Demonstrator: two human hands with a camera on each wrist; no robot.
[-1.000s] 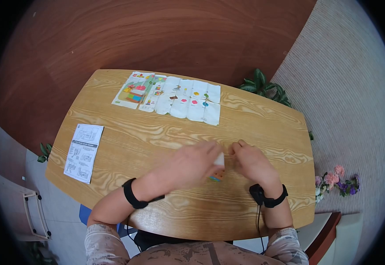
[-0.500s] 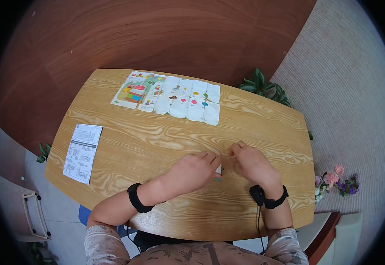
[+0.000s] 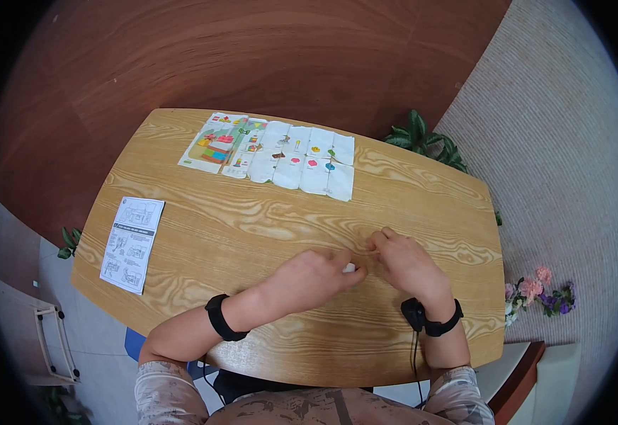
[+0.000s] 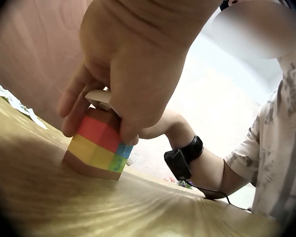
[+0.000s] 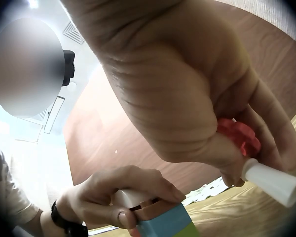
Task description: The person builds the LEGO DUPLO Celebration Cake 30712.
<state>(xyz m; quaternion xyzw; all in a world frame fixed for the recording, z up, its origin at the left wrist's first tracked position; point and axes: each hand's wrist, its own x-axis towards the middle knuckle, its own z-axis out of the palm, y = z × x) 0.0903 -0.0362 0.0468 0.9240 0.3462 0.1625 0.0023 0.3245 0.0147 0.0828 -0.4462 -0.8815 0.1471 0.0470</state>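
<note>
Near the middle of the table [image 3: 280, 248], my left hand [image 3: 312, 280] grips a small stack of toy building blocks [image 4: 94, 148] from above. Brown, yellow and red layers show in the left wrist view, with blue and green bricks [image 5: 166, 223] on another side. A white rounded piece [image 4: 97, 98] sits at the top of the stack, partly hidden under my fingers. To the right, my right hand [image 3: 408, 265] holds a red flower-shaped piece [image 5: 239, 136] and a white tube [image 5: 274, 182] with a flared end. In the head view my hands hide most of these pieces.
An unfolded colour leaflet [image 3: 284, 156] lies at the table's far side, and a black-and-white instruction sheet [image 3: 132, 244] at the left. Plants [image 3: 422, 138] and flowers [image 3: 539, 290] stand beyond the table's edges. A cable [image 3: 414, 361] hangs from my right wrist.
My left hand has come down and slightly nearer to me, and its fingers now cover most of the stack that showed beside them earlier. The right hand has hardly moved.
</note>
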